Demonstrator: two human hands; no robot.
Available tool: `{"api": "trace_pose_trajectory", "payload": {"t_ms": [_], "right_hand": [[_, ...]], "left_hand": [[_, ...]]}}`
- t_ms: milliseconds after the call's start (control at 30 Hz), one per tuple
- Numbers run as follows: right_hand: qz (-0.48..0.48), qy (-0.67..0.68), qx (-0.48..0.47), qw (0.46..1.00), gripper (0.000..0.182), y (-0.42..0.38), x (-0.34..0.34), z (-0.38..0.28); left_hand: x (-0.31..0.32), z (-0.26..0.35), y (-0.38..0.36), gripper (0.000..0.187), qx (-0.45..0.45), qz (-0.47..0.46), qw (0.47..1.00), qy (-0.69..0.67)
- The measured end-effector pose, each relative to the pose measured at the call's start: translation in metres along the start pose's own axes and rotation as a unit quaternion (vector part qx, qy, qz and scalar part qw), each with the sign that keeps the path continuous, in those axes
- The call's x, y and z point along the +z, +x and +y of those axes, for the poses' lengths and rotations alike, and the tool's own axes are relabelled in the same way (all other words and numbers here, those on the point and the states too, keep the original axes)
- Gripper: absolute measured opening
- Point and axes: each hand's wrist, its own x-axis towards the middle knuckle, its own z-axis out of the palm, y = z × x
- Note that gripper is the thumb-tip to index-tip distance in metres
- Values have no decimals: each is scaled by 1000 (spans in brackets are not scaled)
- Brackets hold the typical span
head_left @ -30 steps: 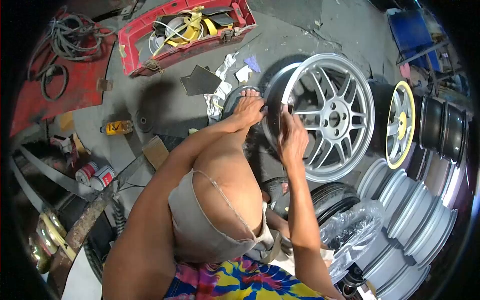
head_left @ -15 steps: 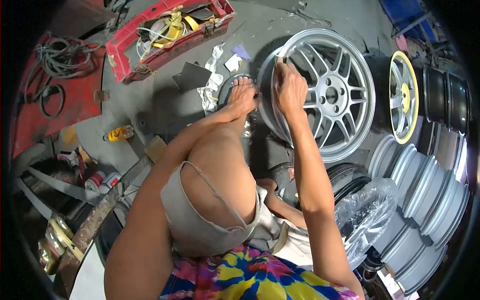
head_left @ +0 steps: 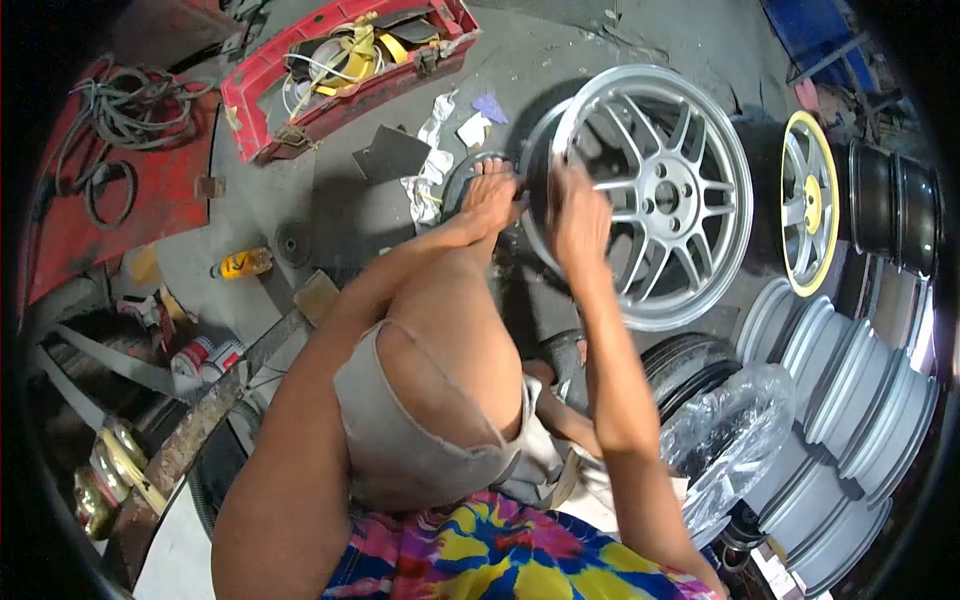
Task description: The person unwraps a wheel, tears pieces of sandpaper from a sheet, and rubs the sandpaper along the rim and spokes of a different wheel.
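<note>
A silver multi-spoke alloy wheel stands in front of me, its face turned up toward me and its barrel on the left. My right hand is at the left part of the rim, fingers curled closed and smeared by motion. Whatever they hold, if anything, is hidden. My left hand is low beside my foot, close to the wheel's left edge. Its fingers are mostly hidden, so its grip does not show.
A red toolbox with tape rolls sits at upper left. A yellow-labelled bottle lies on the floor. A yellow-rimmed wheel and several stacked silver rims are on the right. A plastic-wrapped tyre is near my right arm.
My right hand has moved slightly down along the rim, toward me, and is now blurred. My left hand has stayed nearly in place. The whole view has shifted slightly.
</note>
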Motion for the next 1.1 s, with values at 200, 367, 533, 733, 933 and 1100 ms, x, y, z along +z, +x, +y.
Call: {"api": "trace_pose_trajectory", "payload": {"t_ms": [200, 367, 533, 733, 933, 1100], "right_hand": [[45, -18, -7, 999, 27, 51, 7, 14], [-6, 8, 44, 999, 37, 1, -2, -7], [60, -12, -15, 998, 24, 42, 12, 15], [14, 0, -33, 999, 39, -17, -1, 11], [8, 13, -26, 1000, 35, 8, -1, 8], [136, 106, 74, 982, 26, 91, -7, 44]], "left_hand": [[1, 1, 1, 37, -21, -56, 998, -6], [-6, 0, 5, 37, -31, -46, 997, -48], [2, 4, -3, 36, -11, -88, 996, -8], [-6, -2, 8, 38, -32, -91, 994, -53], [-19, 8, 7, 36, -29, -89, 995, -20], [-11, -1, 5, 30, -27, -35, 998, -34]]}}
